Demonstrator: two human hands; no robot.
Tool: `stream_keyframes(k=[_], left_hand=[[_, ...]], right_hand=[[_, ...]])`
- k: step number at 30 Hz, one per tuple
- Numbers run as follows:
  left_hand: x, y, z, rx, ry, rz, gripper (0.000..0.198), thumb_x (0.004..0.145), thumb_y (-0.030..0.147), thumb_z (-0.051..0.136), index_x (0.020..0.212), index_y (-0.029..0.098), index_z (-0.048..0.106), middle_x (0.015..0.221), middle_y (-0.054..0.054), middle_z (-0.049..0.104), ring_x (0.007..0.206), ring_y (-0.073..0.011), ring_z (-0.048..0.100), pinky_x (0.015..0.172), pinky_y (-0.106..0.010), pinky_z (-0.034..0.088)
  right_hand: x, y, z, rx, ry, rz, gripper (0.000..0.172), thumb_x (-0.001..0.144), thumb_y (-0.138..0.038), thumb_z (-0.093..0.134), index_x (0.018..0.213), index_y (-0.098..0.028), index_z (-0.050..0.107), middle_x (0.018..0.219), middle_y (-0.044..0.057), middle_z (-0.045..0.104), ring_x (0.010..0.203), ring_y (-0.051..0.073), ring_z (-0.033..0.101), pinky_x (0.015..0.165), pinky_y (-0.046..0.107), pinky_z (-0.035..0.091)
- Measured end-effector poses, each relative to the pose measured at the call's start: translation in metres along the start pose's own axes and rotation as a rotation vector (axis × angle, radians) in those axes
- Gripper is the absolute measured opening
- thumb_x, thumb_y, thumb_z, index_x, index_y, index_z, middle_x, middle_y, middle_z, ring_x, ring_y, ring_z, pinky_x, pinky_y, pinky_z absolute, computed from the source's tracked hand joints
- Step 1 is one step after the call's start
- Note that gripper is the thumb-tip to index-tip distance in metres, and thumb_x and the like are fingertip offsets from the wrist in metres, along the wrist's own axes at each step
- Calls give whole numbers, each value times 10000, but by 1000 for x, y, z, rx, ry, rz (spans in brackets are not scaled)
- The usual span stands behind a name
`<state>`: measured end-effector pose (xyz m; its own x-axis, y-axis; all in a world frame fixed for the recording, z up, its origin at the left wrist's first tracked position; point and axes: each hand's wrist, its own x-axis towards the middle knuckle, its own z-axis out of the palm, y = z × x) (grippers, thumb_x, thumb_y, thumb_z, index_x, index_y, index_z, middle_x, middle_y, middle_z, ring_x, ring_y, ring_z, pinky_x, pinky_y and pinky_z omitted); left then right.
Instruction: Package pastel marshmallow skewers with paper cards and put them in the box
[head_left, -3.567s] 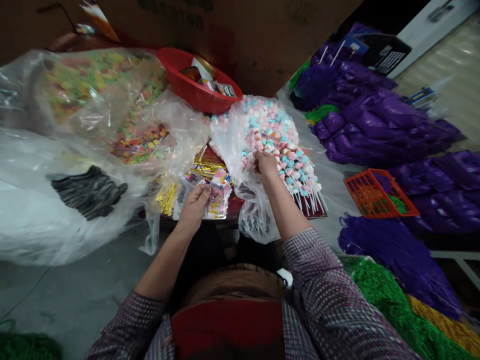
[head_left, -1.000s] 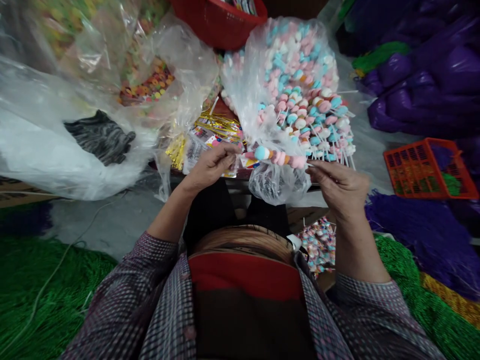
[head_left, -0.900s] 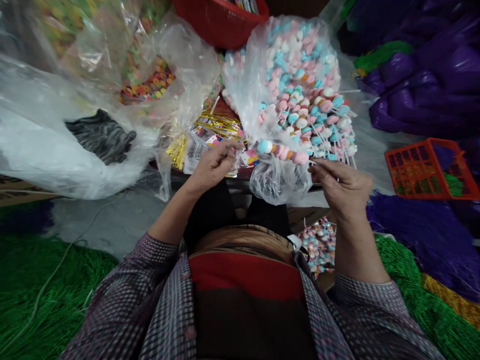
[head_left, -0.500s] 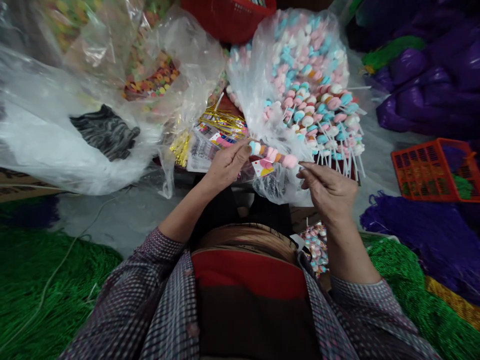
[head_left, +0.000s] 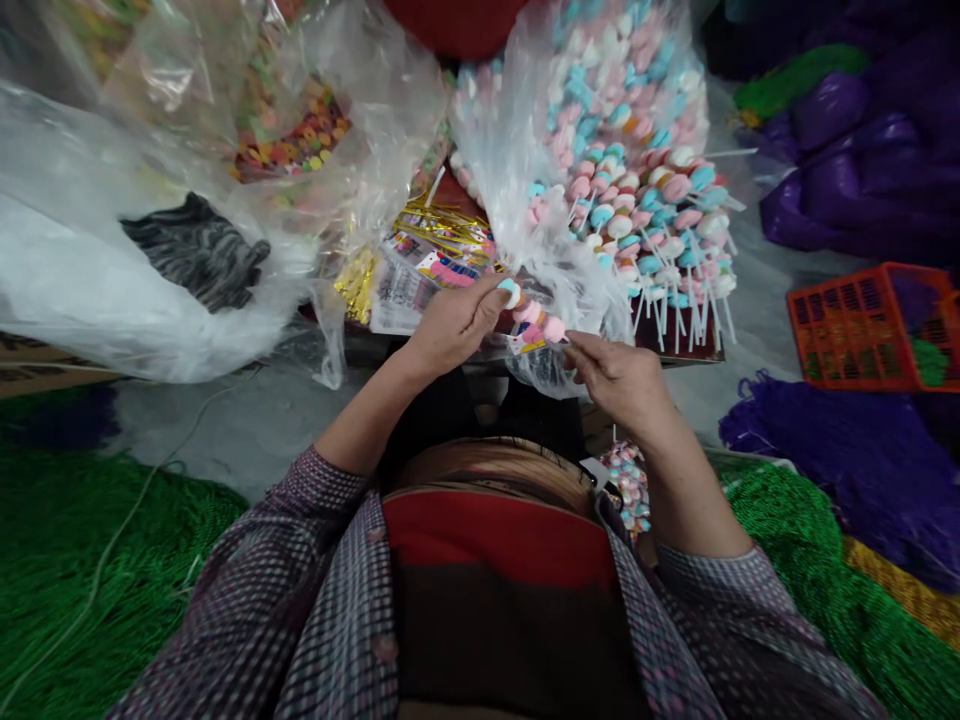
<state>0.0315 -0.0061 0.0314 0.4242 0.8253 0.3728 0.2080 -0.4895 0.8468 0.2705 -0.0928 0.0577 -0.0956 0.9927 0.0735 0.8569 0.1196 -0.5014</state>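
Together, left hand [head_left: 450,325] and right hand [head_left: 616,375] hold candy skewer [head_left: 535,314]; label [head_left: 525,343] unreadably blurred.

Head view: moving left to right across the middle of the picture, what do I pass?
black bundle → gold strips → left hand → candy skewer → right hand → orange basket
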Motion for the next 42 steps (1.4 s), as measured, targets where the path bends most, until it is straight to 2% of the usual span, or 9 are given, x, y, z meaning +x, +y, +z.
stream_keyframes(k=[5,8,12,17,22,25,30,36,42], left_hand=[[-5,-12,7,-187,35,-90,623,1000,701,356,1259,234,675,621,38,580,536,-110,538,563,-253,444],[-7,-16,7,-227,61,-114,583,994,699,382,1210,249,683,602,45,549,524,-111,522,550,-253,438],[-5,-15,9,-233,41,-119,571,981,713,401,1075,227,685,558,55,519,489,-105,493,532,-254,411],[-4,-12,11,-281,64,-106,512,932,718,514,868,224,631,625,40,551,528,-96,485,537,-249,397],[-15,-17,6,-415,-56,-124,457,846,663,697,855,210,638,702,33,595,585,-89,523,566,-235,427],[-20,-26,7,-448,1,-167,450,866,651,679,821,203,665,713,21,611,612,-95,525,599,-243,441],[-20,-44,6,-561,163,-228,462,797,669,744,828,210,705,769,14,653,718,-112,567,719,-257,482],[-15,-46,-7,-640,196,-160,404,775,625,792,813,230,720,815,11,664,787,-118,603,820,-279,515],[-10,-43,-12,-635,193,-113,352,793,597,791,797,251,725,914,-14,692,899,-144,642,861,-309,524]], right_hand=[[14,-1,3,111,33,59,208,786,-150,541,842,-201,735,688,24,700,594,148,587,576,272,418],[23,-13,7,497,174,195,139,812,-251,585,814,-206,716,689,-2,667,521,103,453,517,254,364],[32,-38,20,785,132,213,286,803,-467,725,911,-205,760,740,-6,678,557,92,462,523,245,400],[41,-47,40,795,188,160,333,745,-503,821,876,-201,770,798,-12,721,723,133,615,728,299,549],[41,-36,47,638,343,166,265,832,-460,772,915,-208,774,785,-12,732,732,142,656,725,299,567],[39,-40,47,575,360,141,256,867,-458,736,923,-212,780,814,1,752,785,156,694,743,294,584],[30,-48,24,569,287,101,271,909,-465,682,976,-221,777,771,12,734,694,145,667,626,267,552],[7,-32,-28,386,222,-19,194,915,-319,631,788,-248,759,732,10,709,649,148,634,616,295,523],[-7,-14,-49,210,204,-197,139,906,-299,665,858,-278,793,693,1,694,600,144,625,572,287,500]])
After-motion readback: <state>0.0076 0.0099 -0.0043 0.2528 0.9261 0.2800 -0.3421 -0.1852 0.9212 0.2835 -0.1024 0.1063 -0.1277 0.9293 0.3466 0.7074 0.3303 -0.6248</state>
